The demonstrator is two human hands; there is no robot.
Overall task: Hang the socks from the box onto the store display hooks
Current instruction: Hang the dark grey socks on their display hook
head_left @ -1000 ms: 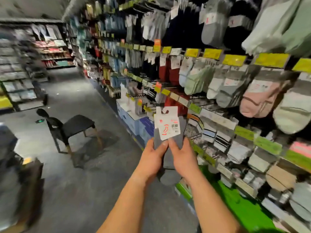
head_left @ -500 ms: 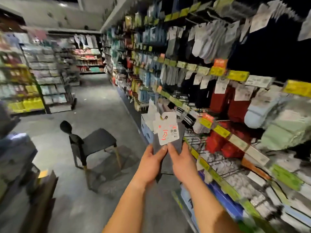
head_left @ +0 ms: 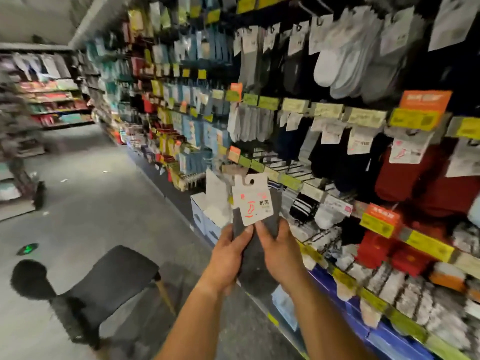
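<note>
Socks (head_left: 270,211), dark grey under a white card tag printed in red, stand upright at centre frame. Left hand (head_left: 230,255) and right hand (head_left: 279,252) pinch them from below. Right of them, display hooks (head_left: 293,172) carry packed pairs; a black chair (head_left: 104,284) sits lower left.

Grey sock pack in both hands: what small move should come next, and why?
Probably lift the grey sock pack toward a display hook on the rack to the right. The left hand and right hand pinch it below its card, whose hanging hole points up and stays uncovered, yet it sits short of any hook.
</note>
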